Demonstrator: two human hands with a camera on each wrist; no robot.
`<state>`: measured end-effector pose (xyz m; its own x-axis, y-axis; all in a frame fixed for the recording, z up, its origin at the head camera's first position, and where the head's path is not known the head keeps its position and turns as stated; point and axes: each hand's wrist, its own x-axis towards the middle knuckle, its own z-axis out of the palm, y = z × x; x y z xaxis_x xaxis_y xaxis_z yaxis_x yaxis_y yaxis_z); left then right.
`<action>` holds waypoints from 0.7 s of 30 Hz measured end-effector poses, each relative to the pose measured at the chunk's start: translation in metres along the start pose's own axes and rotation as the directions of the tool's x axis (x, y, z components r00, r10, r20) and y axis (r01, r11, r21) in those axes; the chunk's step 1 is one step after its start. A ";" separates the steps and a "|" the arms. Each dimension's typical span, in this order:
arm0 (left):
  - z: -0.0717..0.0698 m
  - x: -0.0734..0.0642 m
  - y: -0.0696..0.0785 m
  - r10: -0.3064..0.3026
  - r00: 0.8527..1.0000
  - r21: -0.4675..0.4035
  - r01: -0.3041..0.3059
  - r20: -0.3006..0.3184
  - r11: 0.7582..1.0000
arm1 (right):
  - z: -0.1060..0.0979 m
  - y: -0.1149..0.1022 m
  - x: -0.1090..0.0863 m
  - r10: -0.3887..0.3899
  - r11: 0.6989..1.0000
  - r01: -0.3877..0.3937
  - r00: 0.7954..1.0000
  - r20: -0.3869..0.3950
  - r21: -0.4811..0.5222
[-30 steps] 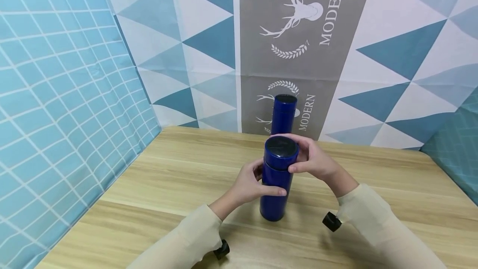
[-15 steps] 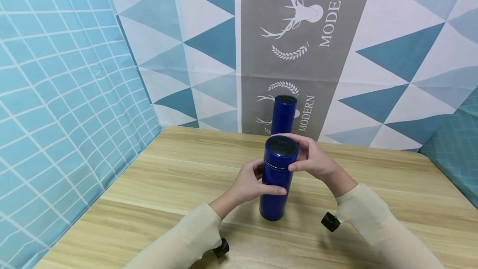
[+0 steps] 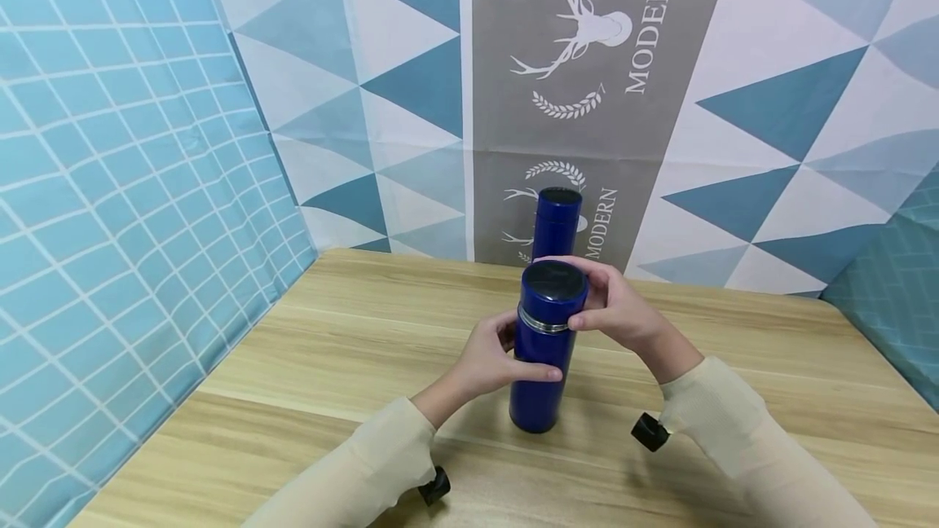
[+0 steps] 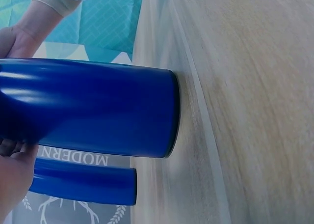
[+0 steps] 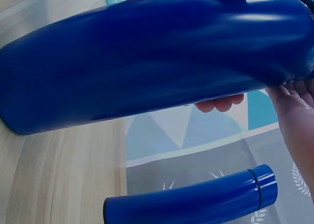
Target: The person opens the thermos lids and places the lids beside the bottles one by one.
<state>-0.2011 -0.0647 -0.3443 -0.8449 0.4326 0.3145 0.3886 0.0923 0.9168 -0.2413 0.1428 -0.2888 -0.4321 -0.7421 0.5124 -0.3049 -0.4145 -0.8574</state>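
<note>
A dark blue thermos flask (image 3: 538, 407) stands upright on the wooden table, its base showing in the left wrist view. My left hand (image 3: 490, 358) grips the body, thumb across the front and fingers around the far side. My right hand (image 3: 622, 310) holds the black-topped blue cap (image 3: 552, 307) between thumb and fingers. A silver ring (image 3: 534, 322) shows between cap and body. Behind stands a second blue thermos flask (image 3: 557, 225), its lower part hidden by the right hand and front flask; its cap (image 5: 266, 185) is on in the right wrist view.
The light wooden table (image 3: 330, 332) runs back to a patterned wall covering (image 3: 411, 104) with triangles and deer heads. A blue tiled-pattern sheet (image 3: 132, 186) borders the left side. Small black devices are worn at both wrists.
The cap has risen slightly with my right hand, and the gap below it has widened to show the silver ring. My left hand and the flask's body stay in place.
</note>
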 end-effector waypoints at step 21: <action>0.001 -0.001 0.000 -0.010 1.000 -0.001 0.010 -0.015 1.000 | -0.001 0.002 0.001 -0.030 0.999 0.032 0.998 -0.055 0.024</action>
<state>-0.2002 -0.0640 -0.3453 -0.8542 0.4183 0.3089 0.3796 0.0956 0.9202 -0.2435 0.1420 -0.2894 -0.4686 -0.6991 0.5401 -0.2976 -0.4507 -0.8416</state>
